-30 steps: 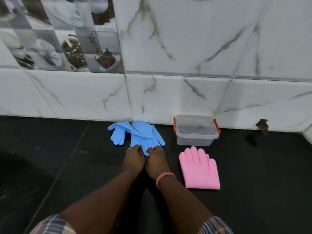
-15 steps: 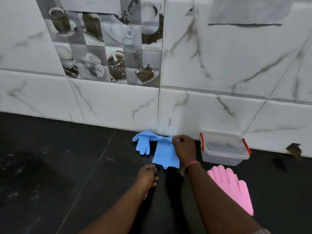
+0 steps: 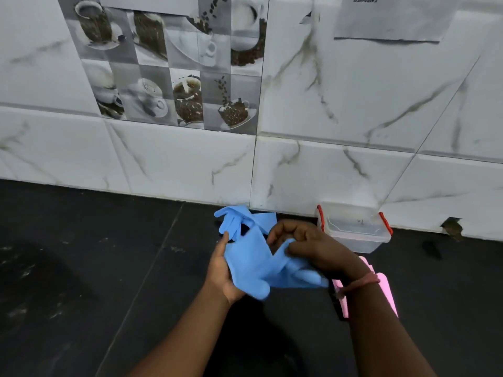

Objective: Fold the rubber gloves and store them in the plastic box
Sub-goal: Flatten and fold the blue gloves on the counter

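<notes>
We've got one blue glove (image 3: 254, 263) lifted off the black counter (image 3: 109, 268), held between both hands so it can be folded in the air rather than flat. Left hand (image 3: 221, 270) is under its left edge, palm up, thumb pressed on top, fingers hidden beneath the rubber but apparently curled round it as a support. Right hand (image 3: 307, 247) comes over the top, fingers curled, pinching the glove near its middle; looks like the fold point, with the glove's finger end hanging down toward us.

Second blue glove (image 3: 235, 219) lies on the counter at its back edge, touching the wall tiles (image 3: 326, 170), just behind the hands, waiting its turn.

Plastic box (image 3: 356, 232), clear with red latches, sits at the same back edge, right of the hands, lid off or not in view, nothing visible inside. Close to the right hand, so the drop-in should be short.

Pink glove (image 3: 383, 292) lies flat on the counter, mostly hidden by the right forearm.

Our read: fold in progress, nothing stored yet.
</notes>
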`<state>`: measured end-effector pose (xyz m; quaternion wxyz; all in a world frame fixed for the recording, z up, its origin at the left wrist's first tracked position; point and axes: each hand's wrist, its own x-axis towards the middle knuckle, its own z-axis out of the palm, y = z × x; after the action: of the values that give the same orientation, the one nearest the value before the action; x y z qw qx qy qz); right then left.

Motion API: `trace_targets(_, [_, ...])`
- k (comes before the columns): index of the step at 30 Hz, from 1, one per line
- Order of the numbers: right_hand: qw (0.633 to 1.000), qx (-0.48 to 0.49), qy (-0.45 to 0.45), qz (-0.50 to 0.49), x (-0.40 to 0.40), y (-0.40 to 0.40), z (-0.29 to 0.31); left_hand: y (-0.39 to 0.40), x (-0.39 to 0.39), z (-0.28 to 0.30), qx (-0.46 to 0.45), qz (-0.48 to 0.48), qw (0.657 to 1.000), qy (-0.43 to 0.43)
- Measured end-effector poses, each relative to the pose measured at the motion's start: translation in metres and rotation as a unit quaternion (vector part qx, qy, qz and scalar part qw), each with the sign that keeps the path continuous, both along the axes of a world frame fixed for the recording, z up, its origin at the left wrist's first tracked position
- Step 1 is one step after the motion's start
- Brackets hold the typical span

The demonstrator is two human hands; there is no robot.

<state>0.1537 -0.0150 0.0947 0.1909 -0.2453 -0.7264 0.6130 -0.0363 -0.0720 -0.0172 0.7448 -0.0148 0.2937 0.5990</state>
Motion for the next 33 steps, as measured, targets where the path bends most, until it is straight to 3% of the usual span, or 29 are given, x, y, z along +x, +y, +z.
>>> trace_targets(4, [0.963, 0.162, -0.201, -0.072, 0.025, 0.005, -0.035, -0.003, -0.019, -0.01, -0.031, 0.107, 0.994, -0.023])
trace_targets(7, [0.877, 0.281, -0.331, -0.204, 0.039, 0.011, -0.063, -0.022, -0.018, -0.025, -0.038, 0.206, 0.977, -0.049])
trace_targets(9, [0.834, 0.36, -0.296, -0.295, 0.041, 0.014, -0.079, -0.042, -0.015, -0.032, -0.022, 0.222, 0.972, -0.078])
trace_targets(11, [0.84, 0.391, -0.133, -0.351, 0.041, 0.012, -0.092, -0.062, -0.017, -0.044, -0.012, 0.216, 0.971, -0.101])
trace_targets(13, [0.864, 0.338, -0.027, -0.372, 0.04, 0.01, -0.109, -0.072, -0.027, -0.063, -0.033, 0.2, 0.976, -0.08])
trace_targets(16, [0.883, 0.159, -0.146, -0.416, 0.043, 0.005, -0.146, -0.075, -0.03, -0.076, -0.121, 0.084, 0.989, 0.015])
trace_targets(19, [0.86, 0.032, -0.232, -0.453, 0.043, -0.006, -0.172, -0.078, -0.015, -0.067, -0.203, -0.066, 0.959, 0.186])
trace_targets(23, [0.788, 0.018, -0.336, -0.515, 0.023, -0.034, -0.181, -0.074, 0.0, -0.057, -0.167, -0.164, 0.841, 0.487])
trace_targets(26, [0.794, 0.005, -0.367, -0.485, 0.005, -0.054, -0.182, -0.065, 0.002, -0.053, -0.132, -0.167, 0.728, 0.652])
trace_targets(28, [0.819, -0.011, -0.333, -0.467, -0.003, -0.053, -0.183, -0.062, 0.005, -0.052, -0.125, -0.173, 0.704, 0.677])
trace_targets(30, [0.83, -0.048, -0.278, -0.481, -0.008, -0.048, -0.18, -0.061, 0.01, -0.055, -0.123, -0.183, 0.71, 0.668])
trace_targets(33, [0.831, -0.079, -0.185, -0.519, -0.008, -0.042, -0.167, -0.065, 0.013, -0.052, -0.136, -0.221, 0.765, 0.589])
